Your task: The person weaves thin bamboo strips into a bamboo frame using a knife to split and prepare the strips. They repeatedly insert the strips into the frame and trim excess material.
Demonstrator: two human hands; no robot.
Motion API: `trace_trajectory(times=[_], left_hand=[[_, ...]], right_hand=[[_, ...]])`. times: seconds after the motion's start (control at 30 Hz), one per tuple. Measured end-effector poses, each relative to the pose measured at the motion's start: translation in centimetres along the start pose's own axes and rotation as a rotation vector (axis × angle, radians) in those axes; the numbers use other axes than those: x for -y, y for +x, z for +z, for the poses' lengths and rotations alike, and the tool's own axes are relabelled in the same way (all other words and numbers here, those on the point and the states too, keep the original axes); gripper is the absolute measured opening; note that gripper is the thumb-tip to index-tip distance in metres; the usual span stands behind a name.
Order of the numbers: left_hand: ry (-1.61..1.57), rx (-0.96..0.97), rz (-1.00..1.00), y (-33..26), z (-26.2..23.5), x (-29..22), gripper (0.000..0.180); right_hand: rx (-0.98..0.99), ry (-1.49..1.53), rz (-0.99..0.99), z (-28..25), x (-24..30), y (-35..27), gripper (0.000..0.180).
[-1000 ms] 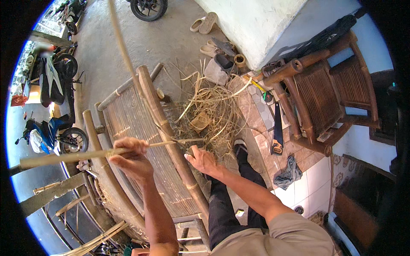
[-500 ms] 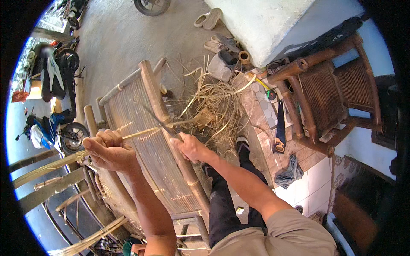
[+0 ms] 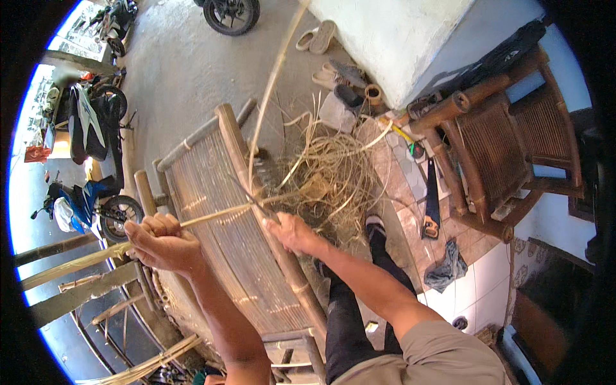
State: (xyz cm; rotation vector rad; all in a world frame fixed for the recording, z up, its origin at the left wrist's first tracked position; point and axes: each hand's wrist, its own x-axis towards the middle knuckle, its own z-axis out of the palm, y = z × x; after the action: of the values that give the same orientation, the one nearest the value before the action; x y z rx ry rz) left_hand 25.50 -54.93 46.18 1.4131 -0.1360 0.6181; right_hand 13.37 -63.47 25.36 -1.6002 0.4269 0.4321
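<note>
From my remote view, my left hand is clenched round the strip, which crosses above the bench to the knife; my right hand grasps the knife's handle. As I judge it, the blade could dive and sever the strip if I tilt it too steeply into the grain. If the strip gives suddenly under a hard pull, my left fist could jerk away, or its split edge could cut my palm. The shavings near my feet might snag a step.
</note>
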Motion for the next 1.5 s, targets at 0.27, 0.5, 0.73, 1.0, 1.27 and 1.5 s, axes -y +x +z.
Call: trace_trajectory(times=[0.27, 0.5, 0.73, 1.0, 1.27, 1.5], left_hand=[[0.02, 0.014, 0.014, -0.3, 0.6, 0.1, 0.054], [-0.043, -0.031, 0.01, 0.3, 0.5, 0.4, 0.053], [0.054, -0.186, 0.043, 0.6, -0.1, 0.3, 0.052], [0.072, -0.016, 0.041, 1.1, -1.6, -0.9, 0.056], [-0.14, 0.276, -0.1, -4.4, -5.1, 6.7, 0.059], [-0.191, 0.247, -0.014, -6.0, -5.0, 8.5, 0.057]], right_hand=[[-0.145, -0.358, -0.005, -1.7, -0.1, 0.9, 0.06], [-0.126, -0.16, -0.615, 1.1, -2.4, 0.5, 0.06], [-0.066, -0.262, -0.009, -0.5, -9.1, 3.5, 0.054], [-0.072, -0.381, -0.083, -0.1, -10.5, 1.1, 0.046], [-0.185, -0.258, -0.24, 0.5, -13.0, 1.8, 0.05], [-0.126, -0.104, -0.206, -0.4, -14.2, 1.5, 0.055]])
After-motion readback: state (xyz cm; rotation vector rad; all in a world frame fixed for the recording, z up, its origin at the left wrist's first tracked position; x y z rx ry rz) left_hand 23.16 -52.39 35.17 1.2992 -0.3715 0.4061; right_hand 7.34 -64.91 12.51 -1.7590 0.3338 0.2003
